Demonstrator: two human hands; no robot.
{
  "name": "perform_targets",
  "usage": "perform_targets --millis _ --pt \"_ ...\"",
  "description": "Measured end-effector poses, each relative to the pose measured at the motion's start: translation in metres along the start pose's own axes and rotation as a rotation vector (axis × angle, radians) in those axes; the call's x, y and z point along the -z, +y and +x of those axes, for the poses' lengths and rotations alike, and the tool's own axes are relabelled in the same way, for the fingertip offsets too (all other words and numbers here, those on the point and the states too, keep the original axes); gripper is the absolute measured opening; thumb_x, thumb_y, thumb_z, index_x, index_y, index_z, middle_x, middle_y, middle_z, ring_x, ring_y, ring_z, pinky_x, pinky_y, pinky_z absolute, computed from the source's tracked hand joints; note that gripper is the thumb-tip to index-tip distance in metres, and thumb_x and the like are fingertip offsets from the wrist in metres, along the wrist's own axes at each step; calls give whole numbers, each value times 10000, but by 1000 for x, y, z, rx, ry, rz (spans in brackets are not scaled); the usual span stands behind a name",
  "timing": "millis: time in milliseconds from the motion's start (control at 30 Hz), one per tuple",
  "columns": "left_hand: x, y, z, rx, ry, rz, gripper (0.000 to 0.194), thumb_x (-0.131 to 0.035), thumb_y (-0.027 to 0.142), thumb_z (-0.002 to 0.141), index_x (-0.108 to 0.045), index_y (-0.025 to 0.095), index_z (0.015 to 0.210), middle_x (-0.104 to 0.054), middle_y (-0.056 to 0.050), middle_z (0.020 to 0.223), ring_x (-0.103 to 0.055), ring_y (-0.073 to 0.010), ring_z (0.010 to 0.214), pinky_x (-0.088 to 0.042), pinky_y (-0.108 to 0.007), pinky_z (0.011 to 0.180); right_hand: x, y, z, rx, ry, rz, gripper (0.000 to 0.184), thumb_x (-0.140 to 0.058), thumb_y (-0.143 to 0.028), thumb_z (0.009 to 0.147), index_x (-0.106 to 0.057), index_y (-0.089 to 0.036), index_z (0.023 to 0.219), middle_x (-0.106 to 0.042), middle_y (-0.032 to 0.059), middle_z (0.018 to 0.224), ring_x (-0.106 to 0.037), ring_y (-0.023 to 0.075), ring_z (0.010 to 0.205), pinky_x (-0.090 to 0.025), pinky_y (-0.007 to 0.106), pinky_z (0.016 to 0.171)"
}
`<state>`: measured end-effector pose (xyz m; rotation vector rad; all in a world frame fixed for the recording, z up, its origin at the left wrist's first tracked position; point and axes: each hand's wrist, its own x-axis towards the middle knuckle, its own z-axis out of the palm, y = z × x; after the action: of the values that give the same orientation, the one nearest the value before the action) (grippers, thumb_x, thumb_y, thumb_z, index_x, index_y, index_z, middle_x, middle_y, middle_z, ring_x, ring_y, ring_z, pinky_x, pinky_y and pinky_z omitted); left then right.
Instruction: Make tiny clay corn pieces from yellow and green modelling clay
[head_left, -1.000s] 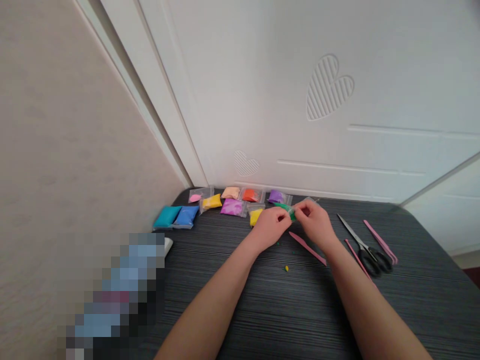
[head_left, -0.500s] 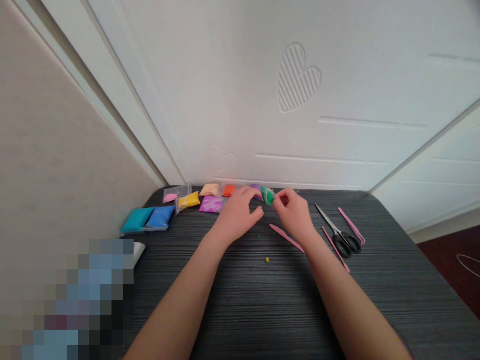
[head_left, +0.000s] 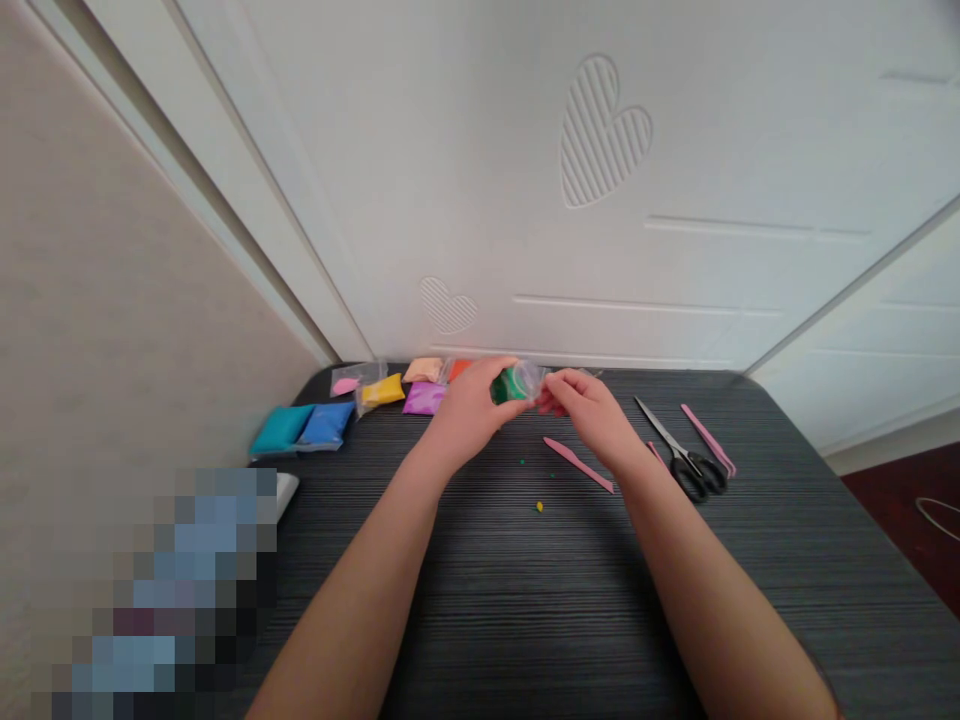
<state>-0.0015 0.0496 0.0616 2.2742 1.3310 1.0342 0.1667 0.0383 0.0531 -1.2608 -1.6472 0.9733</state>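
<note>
My left hand is closed around a clear plastic bag with green clay in it, thumb below and fingers above. At the bag's right end my right hand pinches its clear edge with closed fingertips. A pink plastic clay knife lies on the dark table under my right hand. Nearer me rests a tiny yellow lump, and green specks lie between it and my hands. Left of my left hand are bags of purple clay, orange clay and peach clay.
Scissors with black handles and pink tweezers lie on the right; another pink tool is partly behind my right arm. Yellow, blue and teal clay bags lie at the left. A white panel rises behind the table.
My left hand has closed on the green clay bag, which has shifted left and turned. My right hand has stayed at the bag's edge. The view has tilted slightly.
</note>
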Motion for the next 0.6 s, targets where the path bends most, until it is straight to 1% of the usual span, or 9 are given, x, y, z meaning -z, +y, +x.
perform_targets --millis 33,100,167,233,300,400,467,533,600 --pt "3 -2 1 20 26 -5 416 -638 307 669 -525 181 1049 -582 -45 1057 -520 -190 981 -396 -324 866 0 2 -1 6 -38 -76 313 -334 -375 814 -565 -164 805 -610 16 737 -549 105 648 -409 234 596" --pt "7 -8 2 56 70 -20 388 -642 338 661 -550 181 1004 -599 -39 1010 -532 -190 949 -403 -324 848 -3 9 -4 22 -140 -223 239 -420 -343 778 -594 -179 783 -615 6 716 -540 108 624 -389 232 571" --pt "10 -14 3 89 101 -73 388 -635 353 664 -551 177 1000 -596 -42 1011 -534 -188 948 -403 -326 849 -8 17 -7 36 -254 -317 96 -569 -276 674 -619 -199 702 -606 -16 635 -519 112 570 -356 232 533" --pt "10 -18 4 129 107 -150 419 -626 361 669 -537 174 1034 -579 -55 1051 -529 -191 972 -401 -334 861 -14 22 -11 46 -313 -391 58 -638 -198 592 -624 -211 646 -593 -24 587 -501 118 537 -328 240 518" --pt "10 -20 4 162 85 -203 456 -626 367 664 -527 177 1066 -564 -65 1084 -520 -198 996 -400 -348 872 -19 24 -14 60 -326 -450 75 -637 -147 581 -619 -211 615 -588 -16 580 -497 131 547 -315 259 539" --pt "9 -21 3 161 34 -233 482 -629 362 658 -520 176 1089 -554 -75 1108 -511 -205 1013 -403 -360 876 -24 20 -17 86 -330 -513 87 -588 -124 627 -613 -203 599 -588 1 579 -503 149 576 -309 293 588" --pt "7 -21 3 153 31 -256 489 -630 344 658 -510 173 1100 -549 -79 1119 -508 -206 1020 -403 -363 881 -25 17 -18 99 -329 -534 108 -553 -123 651 -610 -196 595 -590 9 588 -503 152 586 -307 306 608" --pt "5 -21 3 146 47 -277 488 -636 314 651 -507 173 1100 -547 -77 1120 -505 -205 1027 -395 -369 895 -22 13 -17 104 -328 -537 117 -530 -128 664 -606 -189 599 -592 12 602 -499 143 581 -315 298 601" --pt "3 -19 2 128 59 -315 487 -643 275 642 -506 172 1097 -543 -72 1121 -504 -202 1030 -386 -367 909 -15 9 -16 99 -334 -522 108 -521 -131 663 -601 -183 613 -591 6 610 -493 126 562 -326 269 564"
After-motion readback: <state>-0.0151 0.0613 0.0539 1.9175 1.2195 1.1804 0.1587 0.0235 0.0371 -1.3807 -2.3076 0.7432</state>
